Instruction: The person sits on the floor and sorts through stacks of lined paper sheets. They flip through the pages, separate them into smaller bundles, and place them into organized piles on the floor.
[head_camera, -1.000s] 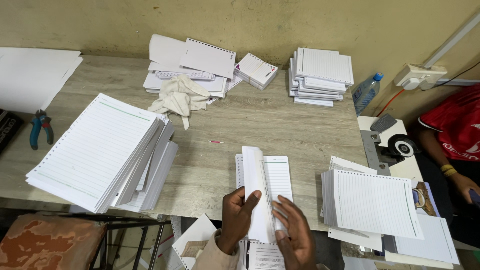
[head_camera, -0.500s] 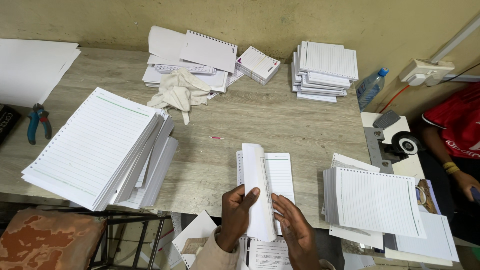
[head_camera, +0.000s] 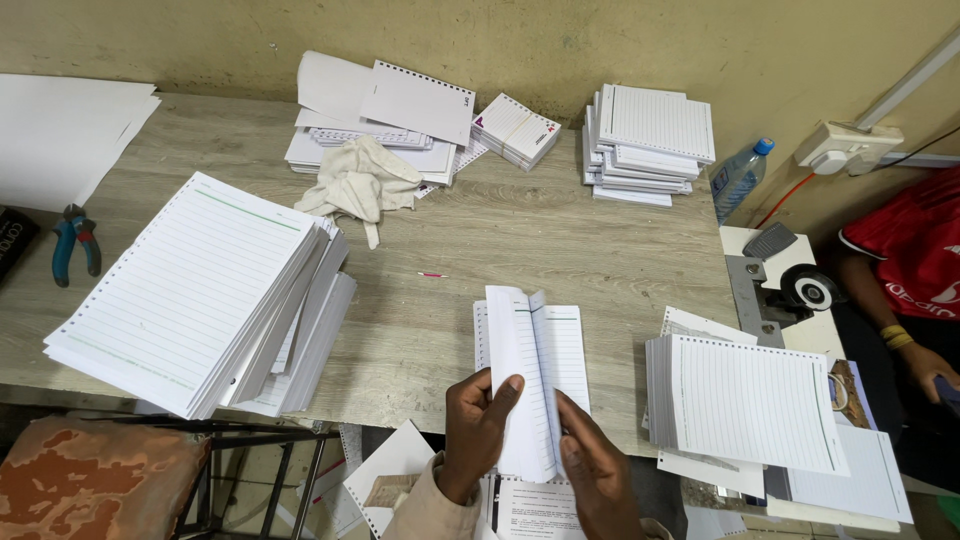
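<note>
A thin stack of lined, hole-punched sheets (head_camera: 528, 375) stands bent upward at the table's front edge, over more lined sheets (head_camera: 566, 345) lying flat. My left hand (head_camera: 473, 432) grips the bent stack from its left side, thumb on the front. My right hand (head_camera: 596, 477) holds the lower right edge of the same sheets, fingers spread along the paper. Both hands are close together, low in the head view.
A large slanted pile of lined sheets (head_camera: 195, 295) lies at left, another pile (head_camera: 745, 400) at right. Further back are a white cloth (head_camera: 357, 182), loose covers (head_camera: 400, 105), a neat stack (head_camera: 650, 145) and a plastic bottle (head_camera: 738, 178). Blue pliers (head_camera: 75, 240) far left. A person in red (head_camera: 915, 260) sits right.
The sheets in my hands have fanned apart slightly at the top, and my right hand has slid a little lower. The view has shifted slightly.
</note>
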